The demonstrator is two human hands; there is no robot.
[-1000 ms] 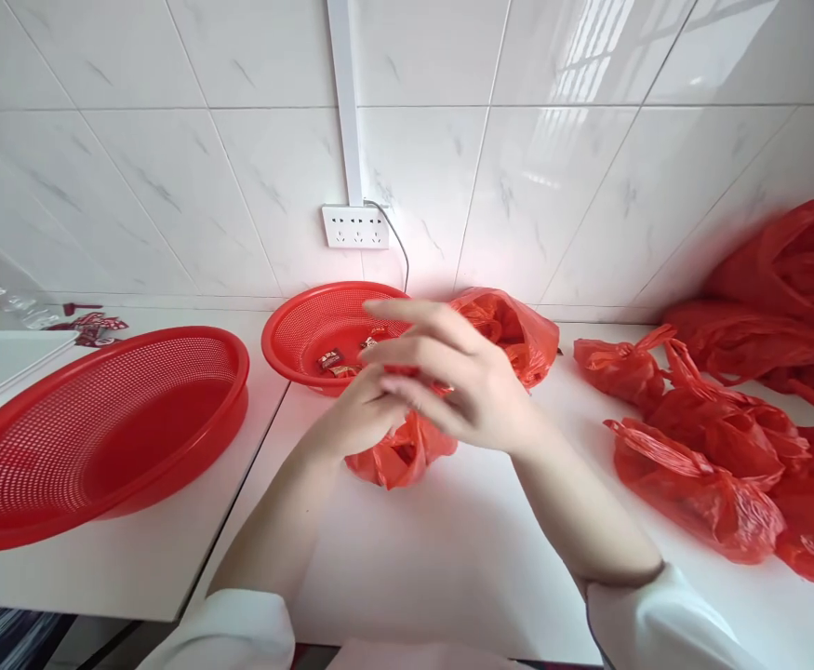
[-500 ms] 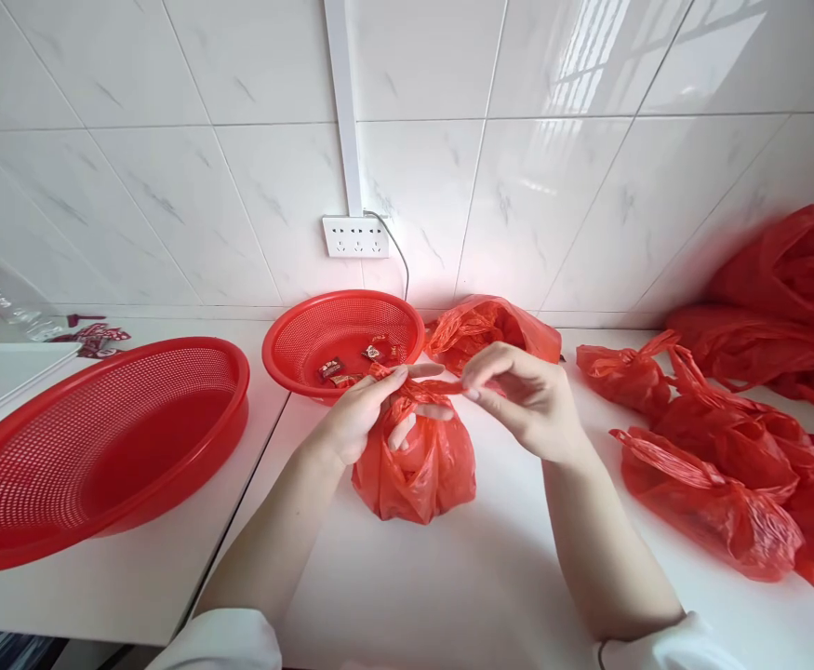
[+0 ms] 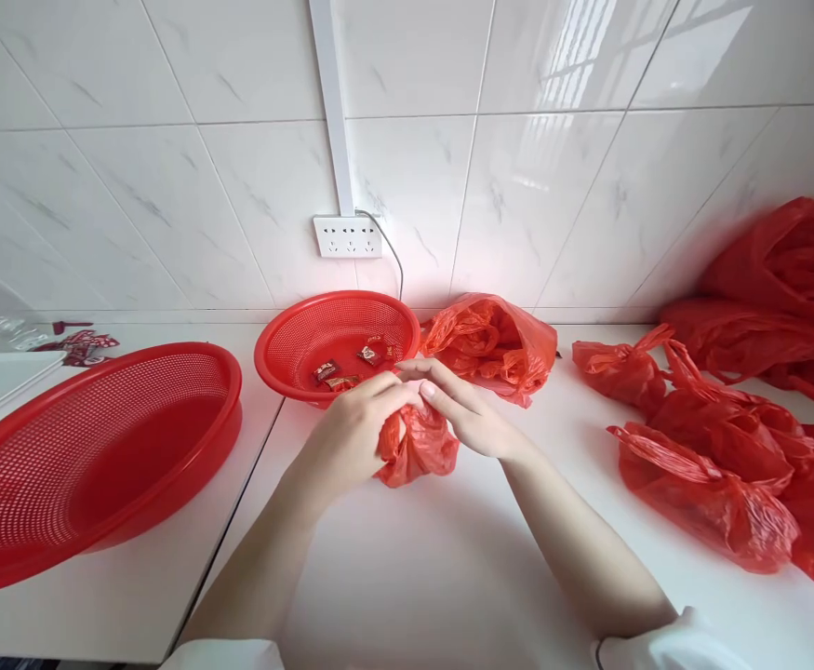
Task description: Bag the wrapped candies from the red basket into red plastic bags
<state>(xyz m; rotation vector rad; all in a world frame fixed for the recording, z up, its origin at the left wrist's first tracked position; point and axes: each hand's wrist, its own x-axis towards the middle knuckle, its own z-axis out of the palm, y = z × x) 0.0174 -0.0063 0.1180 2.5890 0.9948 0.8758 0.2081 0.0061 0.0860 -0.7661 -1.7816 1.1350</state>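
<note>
Both my hands meet at the gathered top of a red plastic bag point(image 3: 420, 448) in the middle of the white table. My left hand point(image 3: 365, 423) is closed round the bag's neck from the left. From the right, my right hand point(image 3: 466, 409) presses its fingers against the same neck, its fingertips meeting those of the left. The bag's handles are hidden under my fingers, and I cannot see what is inside it. Just behind stands a small red basket point(image 3: 273, 377) with several wrapped sweets point(image 3: 370, 355) in it.
A large red basket point(image 3: 229, 409) stands at the left, by a white tray point(image 3: 8, 377). An open red bag stuffed with bags point(image 3: 497, 344) leans near the wall. Several tied red bags point(image 3: 706, 502) lie at the right. A power socket point(image 3: 348, 236) is on the tiled wall.
My right hand has come in from the right, where it was pulling out a strip of the bag. My left hand has turned over the bag's neck. The bag now looks more bunched up.
</note>
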